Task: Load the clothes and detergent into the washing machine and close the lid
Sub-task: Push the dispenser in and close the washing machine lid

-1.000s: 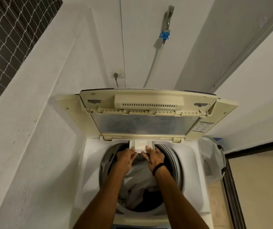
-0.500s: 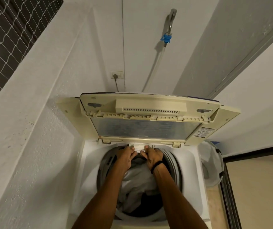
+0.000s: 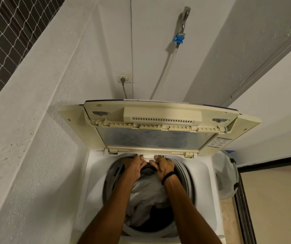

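A white top-loading washing machine (image 3: 95, 182) stands below me with its cream folding lid (image 3: 155, 138) raised upright at the back. Pale grey and dark clothes (image 3: 148, 192) lie in the drum. A small white detergent drawer (image 3: 149, 156) sits at the back rim of the opening, only a thin strip of it showing. My left hand (image 3: 134, 166) and my right hand (image 3: 164, 167), which wears a black wristband, both reach over the drum with their fingertips curled against the drawer's front. Its inside is hidden.
A white wall runs close along the machine's left side. Behind the lid are a wall socket (image 3: 124, 78) with a plug and a tap (image 3: 180, 38) with a hose. A translucent laundry basket (image 3: 225, 176) stands at the right beside a dark door frame.
The detergent drawer stuck out over the drum a second ago; both hands have moved towards the back with it, and it now sits almost flush with the rim.
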Tool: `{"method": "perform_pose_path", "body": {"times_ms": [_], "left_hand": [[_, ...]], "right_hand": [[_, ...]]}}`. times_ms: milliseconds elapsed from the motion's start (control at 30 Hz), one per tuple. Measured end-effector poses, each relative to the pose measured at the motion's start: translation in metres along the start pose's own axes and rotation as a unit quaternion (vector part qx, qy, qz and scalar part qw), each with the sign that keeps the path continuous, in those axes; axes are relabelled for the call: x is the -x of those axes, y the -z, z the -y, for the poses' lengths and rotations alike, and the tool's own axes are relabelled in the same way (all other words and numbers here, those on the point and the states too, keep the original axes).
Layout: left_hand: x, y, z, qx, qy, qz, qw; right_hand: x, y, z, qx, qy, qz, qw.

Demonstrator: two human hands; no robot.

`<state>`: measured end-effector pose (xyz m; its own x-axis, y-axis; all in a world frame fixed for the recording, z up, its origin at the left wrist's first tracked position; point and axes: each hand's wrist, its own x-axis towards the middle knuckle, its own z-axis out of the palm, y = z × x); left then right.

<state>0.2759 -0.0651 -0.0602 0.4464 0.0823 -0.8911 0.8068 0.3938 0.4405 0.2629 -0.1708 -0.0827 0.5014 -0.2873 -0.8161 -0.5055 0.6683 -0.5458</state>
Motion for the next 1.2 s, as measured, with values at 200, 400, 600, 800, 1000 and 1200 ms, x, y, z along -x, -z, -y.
{"method": "perform_pose_path", "body": {"times_ms": [200, 400, 600, 800, 1000, 1200], "left_hand": [[-0.001, 0.0, -0.001, -0.017, 0.006, 0.003, 1.0], [0.001, -0.002, -0.003, -0.007, 0.016, -0.006, 1.0], [-0.005, 0.0, -0.001, -0.016, 0.005, 0.0, 1.0], [-0.005, 0.001, -0.003, -0.018, 0.01, 0.02, 1.0], [-0.006, 0.0, -0.001, -0.018, 0.02, 0.021, 0.999], [-0.013, -0.004, -0.008, -0.003, 0.02, 0.005, 1.0]], "right_hand": [[-0.002, -0.002, 0.001, 0.013, -0.006, -0.013, 1.0], [-0.009, -0.005, 0.005, 0.054, -0.019, -0.014, 0.998], [-0.006, -0.006, 0.008, 0.066, -0.018, -0.017, 0.998], [-0.001, -0.008, 0.009, 0.079, -0.012, -0.016, 0.997], [0.001, -0.01, 0.008, 0.091, -0.005, -0.027, 0.995], [-0.004, -0.015, 0.014, 0.086, -0.025, -0.024, 0.996]]}}
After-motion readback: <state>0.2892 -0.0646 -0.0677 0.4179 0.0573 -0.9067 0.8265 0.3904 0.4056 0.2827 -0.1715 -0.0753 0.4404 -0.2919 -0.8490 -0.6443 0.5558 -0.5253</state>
